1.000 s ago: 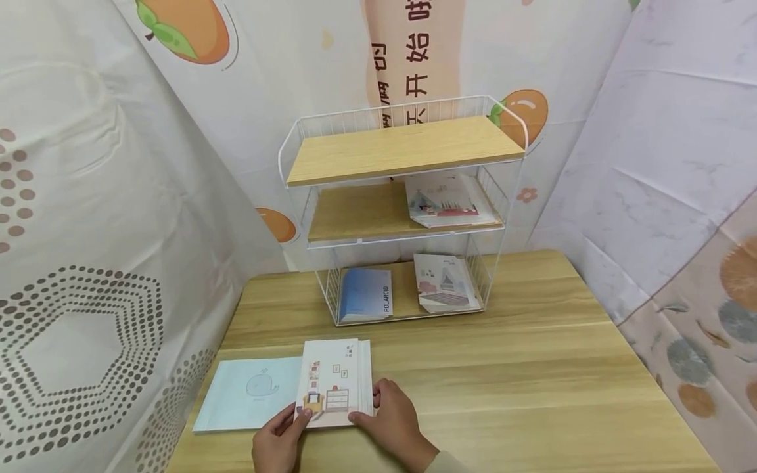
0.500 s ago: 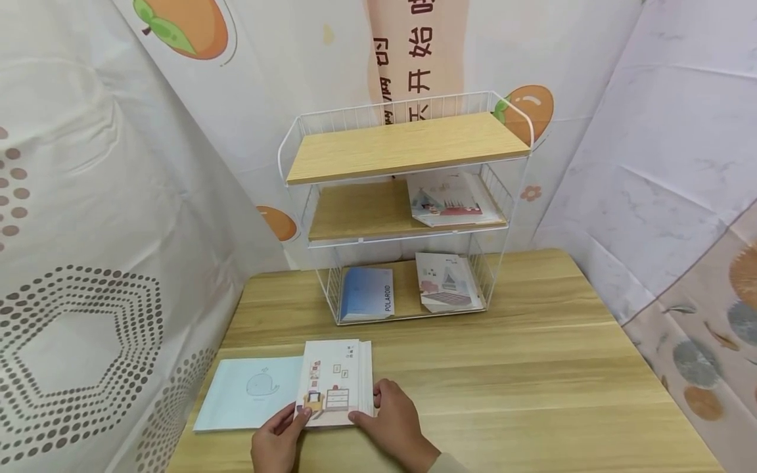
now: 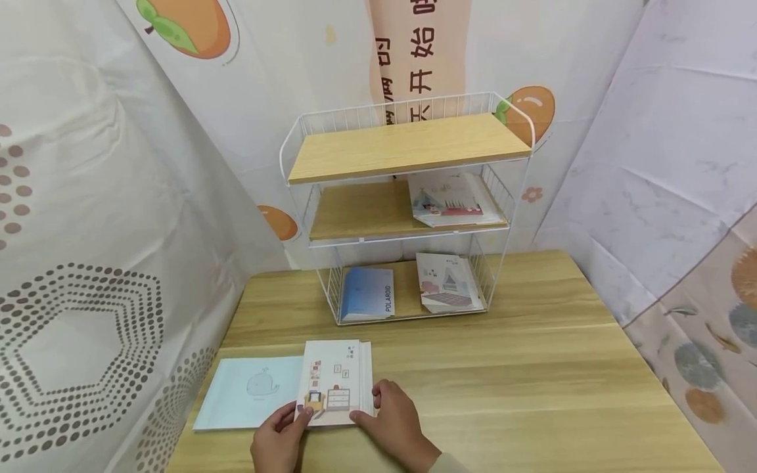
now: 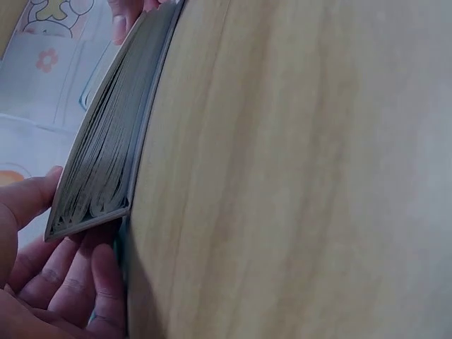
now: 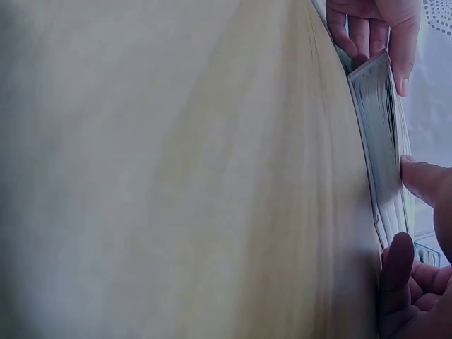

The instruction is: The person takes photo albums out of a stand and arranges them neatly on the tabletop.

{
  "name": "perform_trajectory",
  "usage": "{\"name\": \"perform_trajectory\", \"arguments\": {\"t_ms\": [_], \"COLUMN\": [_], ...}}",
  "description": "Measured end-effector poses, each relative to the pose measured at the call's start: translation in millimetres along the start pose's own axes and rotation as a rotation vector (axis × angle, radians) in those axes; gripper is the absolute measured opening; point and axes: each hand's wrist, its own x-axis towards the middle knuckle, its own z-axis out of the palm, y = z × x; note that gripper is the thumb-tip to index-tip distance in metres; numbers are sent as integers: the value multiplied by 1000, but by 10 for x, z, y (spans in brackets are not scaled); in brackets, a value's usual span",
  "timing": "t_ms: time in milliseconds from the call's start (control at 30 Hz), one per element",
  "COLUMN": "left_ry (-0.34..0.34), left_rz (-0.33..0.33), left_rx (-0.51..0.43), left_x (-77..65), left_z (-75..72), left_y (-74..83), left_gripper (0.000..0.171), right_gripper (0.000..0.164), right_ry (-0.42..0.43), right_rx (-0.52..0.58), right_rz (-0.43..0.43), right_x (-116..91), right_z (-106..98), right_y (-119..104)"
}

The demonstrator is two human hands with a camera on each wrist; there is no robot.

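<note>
A thick white photo album (image 3: 331, 384) with a drawn room on its cover lies near the table's front, overlapping the right end of a pale blue book (image 3: 254, 391) with a whale drawing. At the album's lower left corner my left hand (image 3: 278, 437) grips it, thumb on the cover and fingers beneath. My right hand (image 3: 395, 420) holds the lower right corner, its thumb on the cover and the other fingers curled at the side edge. The left wrist view shows the album's page edges (image 4: 106, 141) between two stiff covers; the right wrist view shows its lower edge (image 5: 378, 134) too.
Behind stands a white wire rack with wooden shelves (image 3: 408, 148). A blue POLAROID album (image 3: 367, 292) and a white illustrated book (image 3: 446, 282) lie on its lowest level. More white illustrated books (image 3: 449, 200) lie on the middle shelf. Printed cloth (image 3: 650, 144) surrounds the wooden table (image 3: 503, 381).
The head view has shifted slightly. Both hands keep the same hold on the album, which stays in place.
</note>
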Motion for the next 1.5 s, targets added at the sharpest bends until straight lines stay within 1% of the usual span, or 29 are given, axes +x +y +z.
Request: {"name": "perform_trajectory", "arguments": {"t_ms": [100,233,367,433,500,567,733,833,900,1000,1133,1233,1333,1500], "left_ry": [-1,-1,20,22,16,3,-36,-64,-74,-98,-141,-165,-186,-236], "left_rz": [32,59,62,59,53,64,148,186,215,277,356,411,478,583], "left_rx": [20,43,46,29,18,22,24,23,28,21,-14,-21,9,51], "left_x": [-14,-45,-68,-80,-98,-115,-158,-183,-192,-190,-185,-195,-212,-247], "left_z": [-10,-16,-21,-32,-52,-67,-70,-37,-10,45,79,96,99,77], "left_y": [37,97,163,209,264,340,554,680,758,891,1068,1210,1367,1676], "left_gripper": [65,59,48,44,43,42,40,38,37,36,34,34,35,35], "right_gripper": [56,56,56,55,54,52,43,39,36,33,29,26,24,21], "right_ry": [-4,-12,-17,-18,-27,-50,-138,-183,-210,-232,-235,-231,-210,-140], "right_rx": [-1,29,76,98,124,170,325,363,368,364,343,315,256,142], "right_rz": [4,15,39,51,54,52,24,11,-6,-49,-112,-148,-182,-213], "right_x": [7,9,22,27,23,29,57,73,80,109,165,214,280,407], "right_z": [2,-9,-11,-15,-28,-73,-241,-326,-387,-520,-745,-947,-1156,-1540], "right_y": [-1,-3,18,29,39,44,58,77,84,72,-28,-117,-208,-365]}}
